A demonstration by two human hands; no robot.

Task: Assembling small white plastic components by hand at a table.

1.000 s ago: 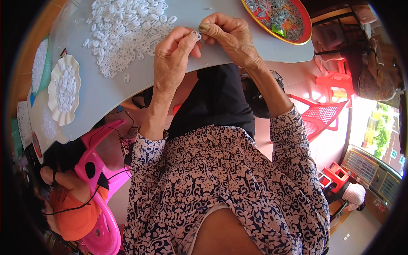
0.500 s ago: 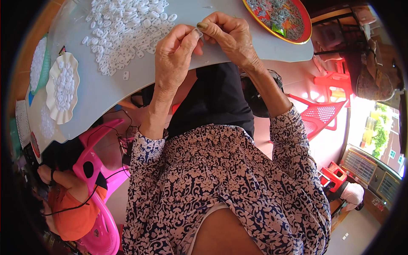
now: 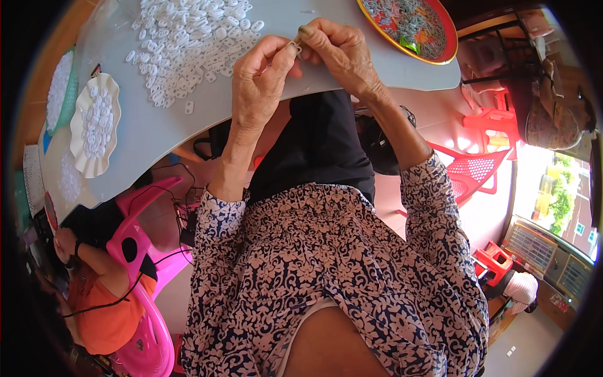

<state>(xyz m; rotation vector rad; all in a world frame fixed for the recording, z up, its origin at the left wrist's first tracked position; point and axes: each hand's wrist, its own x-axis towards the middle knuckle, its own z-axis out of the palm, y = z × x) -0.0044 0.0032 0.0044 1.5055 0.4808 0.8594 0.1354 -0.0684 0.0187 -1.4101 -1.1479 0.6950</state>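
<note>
Above the table's near edge, my left hand (image 3: 260,78) and my right hand (image 3: 341,58) meet with thumbs and fingers pinched. Something tiny sits between the fingertips, mostly covered by them; its kind does not show. Just left of my left hand, a loose pile of small white oval plastic pieces with holes (image 3: 188,53) covers part of the table. To the right of my right hand stands a round red tray with a gold rim (image 3: 450,53), holding many small grey metal pieces (image 3: 411,25) and a bright green scrap (image 3: 409,45).
The grey table (image 3: 402,75) has a curved near edge. On its left are a wavy cream dish (image 3: 94,168) of white pieces and a green-rimmed container (image 3: 69,94). A person in orange (image 3: 113,314) sits by a pink chair (image 3: 157,330) at lower left. Red chairs (image 3: 471,169) stand right.
Both hands stay at nearly the same place, still pinched together, with small shifts of the fingertips. The view has shifted slightly.
</note>
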